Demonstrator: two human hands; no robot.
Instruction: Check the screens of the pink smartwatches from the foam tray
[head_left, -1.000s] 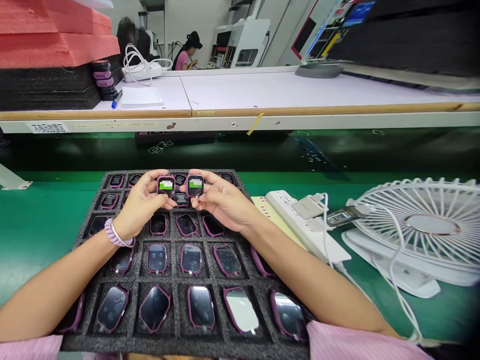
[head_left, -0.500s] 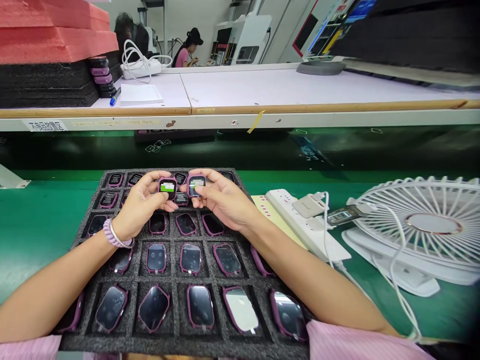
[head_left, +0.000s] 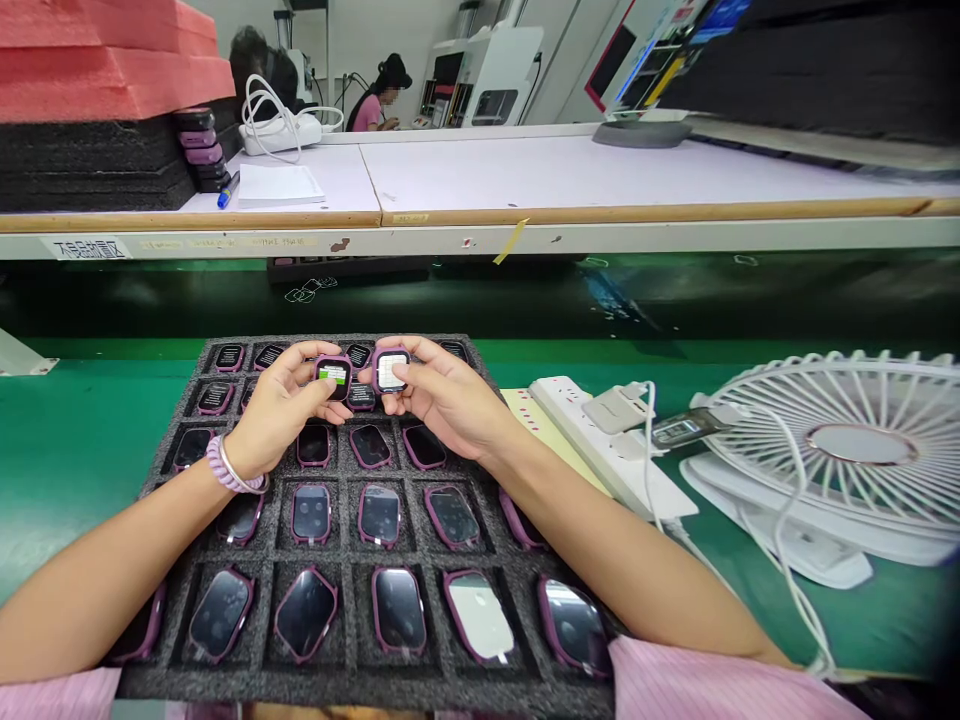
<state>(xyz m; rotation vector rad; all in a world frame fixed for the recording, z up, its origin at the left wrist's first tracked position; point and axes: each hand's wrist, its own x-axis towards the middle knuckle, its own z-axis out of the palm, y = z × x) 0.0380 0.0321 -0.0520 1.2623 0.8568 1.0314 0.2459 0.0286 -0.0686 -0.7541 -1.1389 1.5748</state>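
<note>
My left hand (head_left: 281, 410) is closed around a purple-framed smartwatch (head_left: 334, 388), its thumb on the lower part of the lit screen, which shows white and green bands. Close beside it, my right hand (head_left: 442, 395) grips a second purple smartwatch (head_left: 388, 368); its screen is mostly white and the thumb rests on the right side. Both watches are strapless and held over the far rows of a dark foam tray (head_left: 346, 560). Several more watches lie in the tray's compartments, such as a dark-screened watch (head_left: 379, 515). The far ones show small text; some are hidden by my hands.
Right of the tray are a yellow sheet (head_left: 555, 440), a white power strip (head_left: 592, 440) with plugs and cables, and a white fan (head_left: 862, 450). A raised shelf (head_left: 525, 180) runs across the back, carrying stacked foam (head_left: 112, 85). Another person (head_left: 373, 105) sits beyond.
The screen of the watch in my right hand has turned from dark with bands to mostly white. My left thumb has shifted up on its watch's screen. Both hands stay in nearly the same place.
</note>
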